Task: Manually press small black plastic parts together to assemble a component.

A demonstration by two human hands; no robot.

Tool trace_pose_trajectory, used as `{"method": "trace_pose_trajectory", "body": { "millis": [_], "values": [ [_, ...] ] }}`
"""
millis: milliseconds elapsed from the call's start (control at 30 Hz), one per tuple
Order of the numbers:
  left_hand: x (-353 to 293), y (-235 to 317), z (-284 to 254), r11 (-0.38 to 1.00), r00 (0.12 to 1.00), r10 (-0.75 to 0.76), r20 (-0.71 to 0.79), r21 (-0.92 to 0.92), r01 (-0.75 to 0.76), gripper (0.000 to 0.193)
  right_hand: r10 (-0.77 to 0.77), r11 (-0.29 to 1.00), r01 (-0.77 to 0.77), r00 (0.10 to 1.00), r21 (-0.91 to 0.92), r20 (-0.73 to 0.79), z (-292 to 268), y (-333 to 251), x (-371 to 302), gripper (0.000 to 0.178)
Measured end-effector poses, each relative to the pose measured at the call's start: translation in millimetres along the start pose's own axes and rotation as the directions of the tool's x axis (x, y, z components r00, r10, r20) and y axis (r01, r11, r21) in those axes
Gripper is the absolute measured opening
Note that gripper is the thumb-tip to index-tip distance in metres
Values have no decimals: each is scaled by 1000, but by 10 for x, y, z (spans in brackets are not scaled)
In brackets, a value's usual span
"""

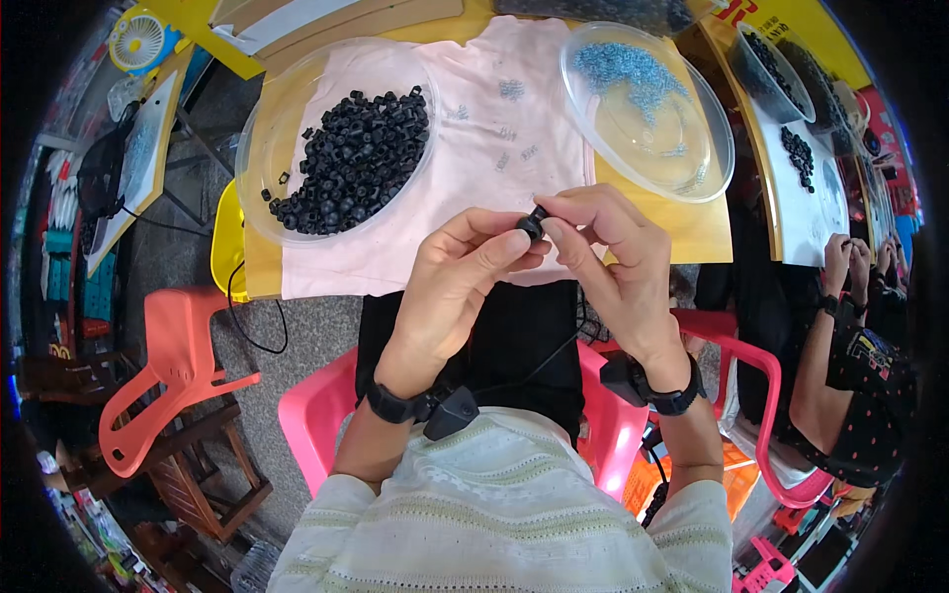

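My left hand (460, 267) and my right hand (618, 262) meet above the near edge of the table. Between their fingertips is a small black plastic part (532, 225), rounded at one end, with a narrower piece toward the right fingers. Left thumb and fingers pinch the round end; the right ones pinch the other side. Whether it is one part or two joined is too small to tell. To the left, a clear round tub (255, 148) holds a heap of similar black parts (351, 158). On the right, another clear tub (717, 163) contains tiny bluish clear pieces (633, 74).
A pink cloth (484, 188) with little piles of clear pieces covers the yellow table (692, 232). Cardboard (316, 35) lies along the back. At right, a co-worker's hands (850, 262) are beside another table (816, 212). An orange chair (163, 385) stands left.
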State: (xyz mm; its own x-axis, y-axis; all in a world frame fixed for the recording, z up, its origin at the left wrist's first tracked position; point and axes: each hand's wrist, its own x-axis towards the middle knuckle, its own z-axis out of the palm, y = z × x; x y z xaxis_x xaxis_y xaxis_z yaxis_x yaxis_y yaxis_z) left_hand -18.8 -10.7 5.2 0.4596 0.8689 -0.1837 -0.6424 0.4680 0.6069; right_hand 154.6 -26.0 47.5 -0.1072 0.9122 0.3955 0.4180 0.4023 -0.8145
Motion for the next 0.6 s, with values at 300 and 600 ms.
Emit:
{"method": "trace_pose_trajectory", "body": {
  "millis": [300, 600],
  "values": [
    [-4, -8, -63, 995, 1000, -23, -1, 93, 23, 17, -70, 993, 75, 996, -89, 61, -23, 78, 0, 15],
    [26, 8, -131, 984, 998, -62, 9, 167, 59, 18, -47, 997, 52, 995, -56, 87, -24, 130, -38, 17]
  ]
}}
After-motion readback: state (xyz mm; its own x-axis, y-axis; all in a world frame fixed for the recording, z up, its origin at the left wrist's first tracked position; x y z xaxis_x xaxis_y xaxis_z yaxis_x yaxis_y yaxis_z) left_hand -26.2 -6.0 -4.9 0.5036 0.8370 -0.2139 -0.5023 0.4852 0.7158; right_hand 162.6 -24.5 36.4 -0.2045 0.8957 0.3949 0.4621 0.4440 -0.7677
